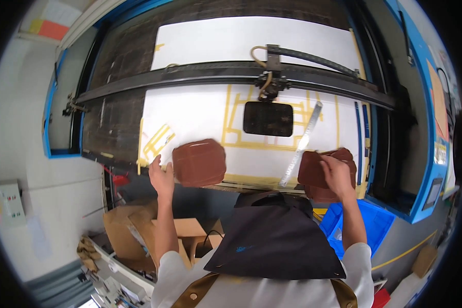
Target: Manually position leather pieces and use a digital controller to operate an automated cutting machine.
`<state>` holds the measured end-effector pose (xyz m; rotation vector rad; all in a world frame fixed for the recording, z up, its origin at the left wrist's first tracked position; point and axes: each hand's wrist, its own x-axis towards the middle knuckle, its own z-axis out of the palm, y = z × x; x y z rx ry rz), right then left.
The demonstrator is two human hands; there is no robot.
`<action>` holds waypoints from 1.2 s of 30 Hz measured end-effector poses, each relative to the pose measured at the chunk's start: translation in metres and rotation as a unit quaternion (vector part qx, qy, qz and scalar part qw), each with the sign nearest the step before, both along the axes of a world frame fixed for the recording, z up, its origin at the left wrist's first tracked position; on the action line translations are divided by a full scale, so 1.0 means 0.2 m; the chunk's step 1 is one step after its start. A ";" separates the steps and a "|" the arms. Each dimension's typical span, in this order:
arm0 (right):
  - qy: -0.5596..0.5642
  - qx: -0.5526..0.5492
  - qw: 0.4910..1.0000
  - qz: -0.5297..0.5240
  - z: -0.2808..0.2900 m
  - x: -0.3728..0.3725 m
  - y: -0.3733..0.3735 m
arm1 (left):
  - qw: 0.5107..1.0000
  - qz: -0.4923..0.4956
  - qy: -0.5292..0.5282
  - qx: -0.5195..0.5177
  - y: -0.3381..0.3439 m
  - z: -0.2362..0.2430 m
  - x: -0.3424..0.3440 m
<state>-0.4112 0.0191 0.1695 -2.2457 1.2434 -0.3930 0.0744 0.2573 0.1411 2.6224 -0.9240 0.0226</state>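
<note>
Two piles of flat, rounded brown pieces lie near the front edge of a white sheet (190, 108) on the machine's bed (108, 128): the left pile (198, 163) and the right pile (313, 169), well apart. Beside the left pile's outer edge is the left hand (162, 179), its fingers spread; whether its thumb touches the pile, I cannot tell. Over the right pile lies the right hand (339, 177), fingers bent down onto the top; whether they pinch a piece is unclear. Pieces in that pile overlap unevenly, edges jutting out.

Between the piles, nearer the right one, a metal ruler (303, 142) lies aslant. Farther back, a black rounded panel (268, 119) sits among yellow tape strips (231, 139), just in front of the tool head (272, 82) on a dark crossbeam (200, 74). Below the right forearm stands a blue bin (370, 220).
</note>
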 end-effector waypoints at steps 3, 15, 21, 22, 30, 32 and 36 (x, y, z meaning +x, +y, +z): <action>-0.028 0.060 0.989 0.132 0.19 0.23 0.01 | 0.939 -0.117 0.292 -0.137 -0.24 0.06 -0.37; -0.230 0.245 0.939 -0.071 -0.44 0.45 -0.31 | 0.555 -0.095 0.818 -0.115 -0.82 -0.35 -0.66; -0.054 0.198 0.968 -0.142 -0.71 0.62 -0.45 | 0.756 -0.153 0.623 -0.129 -1.14 -0.63 -0.45; -0.053 0.201 0.967 -0.147 -0.75 0.64 -0.49 | 0.754 -0.155 0.626 -0.124 -1.20 -0.62 -0.43; -0.127 0.221 0.938 -0.233 -0.82 0.67 -0.55 | 0.887 -0.175 0.427 -0.002 -1.24 -0.50 -0.43; -0.061 0.237 0.958 -0.149 -0.73 0.66 -0.53 | 0.902 -0.189 0.388 0.021 -1.21 -0.52 -0.43; -0.084 0.260 0.947 -0.172 -0.76 0.67 -0.52 | 0.908 -0.184 0.375 -0.028 -1.20 -0.56 -0.44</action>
